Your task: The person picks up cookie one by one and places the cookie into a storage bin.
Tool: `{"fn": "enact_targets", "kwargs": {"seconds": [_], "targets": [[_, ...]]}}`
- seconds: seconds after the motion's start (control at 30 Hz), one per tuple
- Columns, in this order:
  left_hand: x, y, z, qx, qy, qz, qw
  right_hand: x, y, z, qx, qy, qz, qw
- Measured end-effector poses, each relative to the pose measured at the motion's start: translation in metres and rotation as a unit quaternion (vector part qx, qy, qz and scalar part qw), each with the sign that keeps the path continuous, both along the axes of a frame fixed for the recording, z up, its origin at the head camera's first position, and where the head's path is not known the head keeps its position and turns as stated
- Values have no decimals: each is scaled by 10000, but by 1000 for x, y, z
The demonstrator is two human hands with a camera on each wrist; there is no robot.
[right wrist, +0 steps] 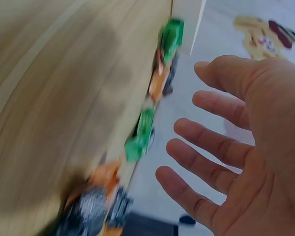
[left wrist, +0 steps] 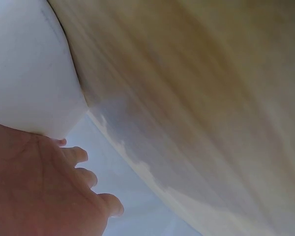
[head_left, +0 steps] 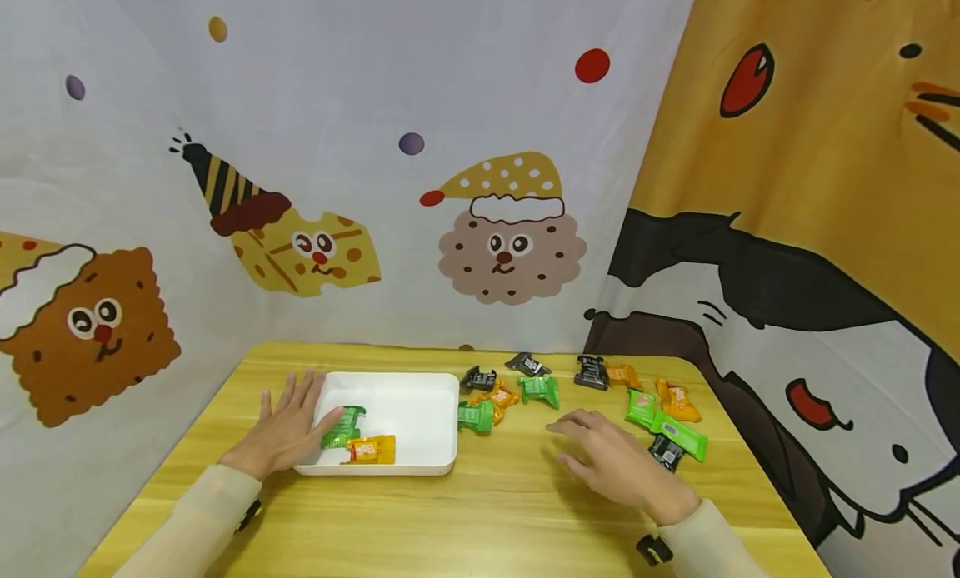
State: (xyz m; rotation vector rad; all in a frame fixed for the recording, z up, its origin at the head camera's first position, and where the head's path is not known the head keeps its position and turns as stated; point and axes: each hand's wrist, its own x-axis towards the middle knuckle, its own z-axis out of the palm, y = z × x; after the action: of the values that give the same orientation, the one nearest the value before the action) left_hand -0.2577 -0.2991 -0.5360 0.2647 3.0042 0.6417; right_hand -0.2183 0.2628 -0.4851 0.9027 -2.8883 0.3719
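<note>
My left hand [head_left: 281,428] rests against the left side of a white rectangular tray [head_left: 420,395], fingers spread and thumb reaching over the rim. In the left wrist view the palm lies along the tray's outer wall [left wrist: 34,69]. Inside the tray are a green wrapped candy [head_left: 345,428], partly behind the thumb, and an orange wrapped candy [head_left: 375,450]. My right hand [head_left: 611,461] hovers over the table with loosely extended fingers and nothing in it. Nearest it are a green candy [head_left: 540,390] and a black candy [head_left: 666,451].
By the tray's right wall lie another green candy [head_left: 476,416], an orange candy [head_left: 501,396] and a black candy [head_left: 478,379]. Several more wrapped candies, including a bright green packet [head_left: 681,436], are scattered at the table's right. A printed curtain [head_left: 337,103] hangs behind the wooden table [head_left: 420,520].
</note>
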Motion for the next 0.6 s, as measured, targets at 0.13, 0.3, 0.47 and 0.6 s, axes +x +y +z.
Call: {"fn": "enact_targets", "kwargs": {"seconds": [0.13, 0.3, 0.47, 0.6], "targets": [[-1, 0, -1, 6, -14, -7, 10000, 3, 25, 2, -29, 50, -443, 9990], [1, 1, -1, 4, -18, -8, 10000, 5, 55, 4, -97, -45, -822, 9966], [2, 1, 0, -35, -43, -16, 10000, 7, 88, 1, -323, -184, -798, 9961], [1, 2, 1, -53, -50, -28, 10000, 6, 111, -4, -400, -255, -750, 9961]]}}
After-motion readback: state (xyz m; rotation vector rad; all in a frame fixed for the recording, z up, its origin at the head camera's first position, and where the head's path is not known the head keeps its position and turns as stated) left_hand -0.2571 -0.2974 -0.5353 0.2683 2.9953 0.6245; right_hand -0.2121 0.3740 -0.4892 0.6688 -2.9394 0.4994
